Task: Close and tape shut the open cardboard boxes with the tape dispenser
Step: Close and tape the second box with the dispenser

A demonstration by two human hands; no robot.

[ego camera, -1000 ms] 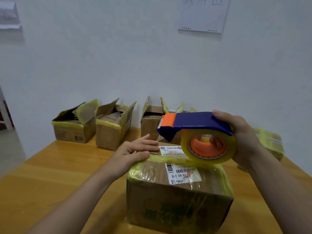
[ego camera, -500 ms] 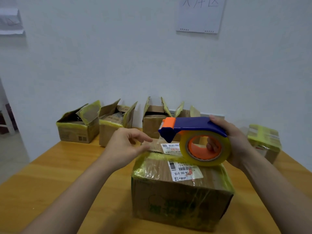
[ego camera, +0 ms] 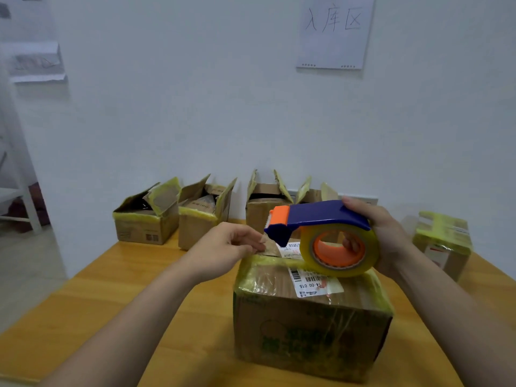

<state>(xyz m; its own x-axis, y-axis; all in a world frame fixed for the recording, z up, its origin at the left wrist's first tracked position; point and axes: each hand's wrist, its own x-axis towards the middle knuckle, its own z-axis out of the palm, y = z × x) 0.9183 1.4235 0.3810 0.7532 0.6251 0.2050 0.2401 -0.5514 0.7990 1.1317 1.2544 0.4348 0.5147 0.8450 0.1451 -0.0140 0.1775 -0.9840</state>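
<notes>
A closed cardboard box [ego camera: 307, 328] with yellowish tape at its edges and a white label on top stands on the wooden table [ego camera: 117, 297] in front of me. My right hand [ego camera: 382, 233] grips a blue and orange tape dispenser [ego camera: 315, 222] with a clear tape roll, held just above the box top. At the dispenser's orange nose, my left hand [ego camera: 223, 247] pinches the free end of the tape between thumb and fingers. Several open boxes stand along the wall: one at far left [ego camera: 145, 222], one beside it [ego camera: 203, 216], two more [ego camera: 265, 202] behind the dispenser.
A taped box [ego camera: 444, 241] sits at the right edge of the table. A paper sheet with handwriting [ego camera: 335, 32] hangs on the white wall. The table's left edge drops to a grey floor, where a white frame [ego camera: 25, 208] stands.
My left hand lifted off the box top, curled and moved to the dispenser's nose, where it now pinches the tape end. The dispenser stayed above the box.
</notes>
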